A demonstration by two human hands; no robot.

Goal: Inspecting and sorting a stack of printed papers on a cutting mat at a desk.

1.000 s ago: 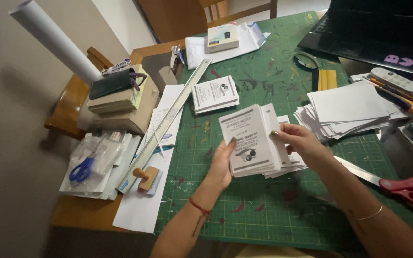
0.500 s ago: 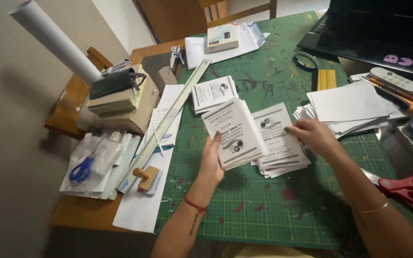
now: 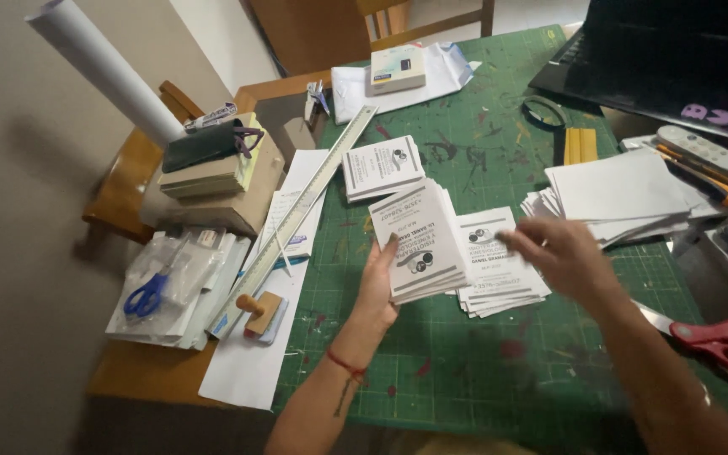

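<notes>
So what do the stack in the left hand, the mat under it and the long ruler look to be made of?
Stack of cards: thin matte white paper or card, printed black; the layered edges show.
Cutting mat: green, gridded, looks like rubbery plastic, stained with paint.
Ruler: pale and dull, probably metal, possibly plastic.
The left hand holds the stack.

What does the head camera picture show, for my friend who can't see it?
The left hand holds a stack of printed cards above a green cutting mat, while the right hand hovers over another card pile. A long ruler and red scissors lie nearby.
</notes>
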